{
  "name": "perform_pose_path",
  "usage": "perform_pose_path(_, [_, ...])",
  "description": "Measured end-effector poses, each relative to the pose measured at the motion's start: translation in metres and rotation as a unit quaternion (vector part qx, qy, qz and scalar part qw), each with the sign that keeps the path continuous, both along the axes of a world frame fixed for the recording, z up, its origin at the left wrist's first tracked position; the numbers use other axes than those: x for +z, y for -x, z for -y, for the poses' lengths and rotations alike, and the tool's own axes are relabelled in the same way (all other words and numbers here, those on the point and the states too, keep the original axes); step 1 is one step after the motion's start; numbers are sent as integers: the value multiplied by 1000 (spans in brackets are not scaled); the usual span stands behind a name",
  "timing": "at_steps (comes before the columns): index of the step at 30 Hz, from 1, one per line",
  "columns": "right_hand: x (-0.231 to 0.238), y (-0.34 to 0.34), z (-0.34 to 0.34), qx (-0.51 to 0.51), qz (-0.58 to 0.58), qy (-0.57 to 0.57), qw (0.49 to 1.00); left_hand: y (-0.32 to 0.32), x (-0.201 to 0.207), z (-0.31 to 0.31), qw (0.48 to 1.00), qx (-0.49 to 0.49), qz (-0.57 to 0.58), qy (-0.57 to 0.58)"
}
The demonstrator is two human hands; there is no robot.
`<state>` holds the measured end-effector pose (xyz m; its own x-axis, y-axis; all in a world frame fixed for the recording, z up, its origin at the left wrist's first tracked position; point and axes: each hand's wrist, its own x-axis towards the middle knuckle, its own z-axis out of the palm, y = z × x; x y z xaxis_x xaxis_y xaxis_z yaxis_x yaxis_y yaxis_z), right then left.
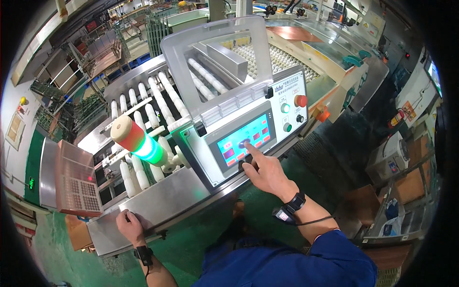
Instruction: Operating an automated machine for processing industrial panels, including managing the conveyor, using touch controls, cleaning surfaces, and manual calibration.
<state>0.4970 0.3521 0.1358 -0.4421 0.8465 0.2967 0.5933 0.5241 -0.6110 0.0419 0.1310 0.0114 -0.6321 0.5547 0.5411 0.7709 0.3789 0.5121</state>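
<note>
At mid-frame, the empty right hand [268, 174] points onto a stiff-looking touchscreen [243, 134], best tapped lightly; lower left, the empty left hand [130, 226] curls closed.

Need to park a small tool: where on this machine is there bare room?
The steel ledge looks bare between the left hand and the control panel. It is crowded behind, where white rollers sit in rows and the signal light stands, and at the touchscreen, where the right hand points.
</note>
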Motion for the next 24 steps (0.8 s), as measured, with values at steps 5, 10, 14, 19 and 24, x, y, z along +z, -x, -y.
perform_pose_path(5, [-1,-3,4,-2,-32,15,999,-4,1,-3,1000,9,-11,0])
perform_pose_path(10, [-8,5,15,30,-90,16,995,3,-1,10,1000,14,-24,0])
perform_pose_path(14, [-6,3,35,1,-86,67,994,-1,-1,7,1000,22,-16,2])
perform_pose_path(19, [-34,-5,46,-4,-94,103,990,-4,8,-5,998,-7,-60,-27])
perform_pose_path(24, [-37,0,55,7,-74,122,990,-4,7,4,998,12,-44,-38])
